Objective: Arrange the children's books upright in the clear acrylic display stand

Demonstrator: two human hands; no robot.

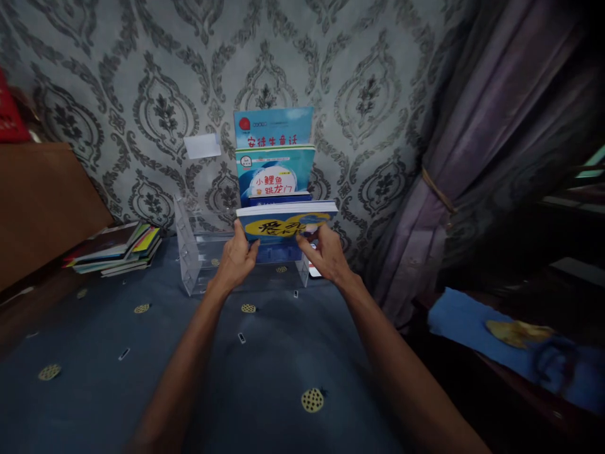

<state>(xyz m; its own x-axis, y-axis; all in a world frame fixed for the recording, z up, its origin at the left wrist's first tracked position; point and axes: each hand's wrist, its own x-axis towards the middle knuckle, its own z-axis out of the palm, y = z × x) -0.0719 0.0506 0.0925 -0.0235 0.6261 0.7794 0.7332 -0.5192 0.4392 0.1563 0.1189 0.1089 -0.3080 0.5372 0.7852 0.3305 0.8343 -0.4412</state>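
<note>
A clear acrylic rack stands on the blue cloth at twelve o'clock. Its front tier holds a blue-and-yellow book, gripped by the left hand at seven o'clock and the right hand at five.

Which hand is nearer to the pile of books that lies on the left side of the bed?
The left hand is nearer: it grips the front book at its left edge, on the side of the pile of books. The right hand holds its right edge, farther away.

Home room: damask wallpaper, tied curtain, children's books on a rack
</note>
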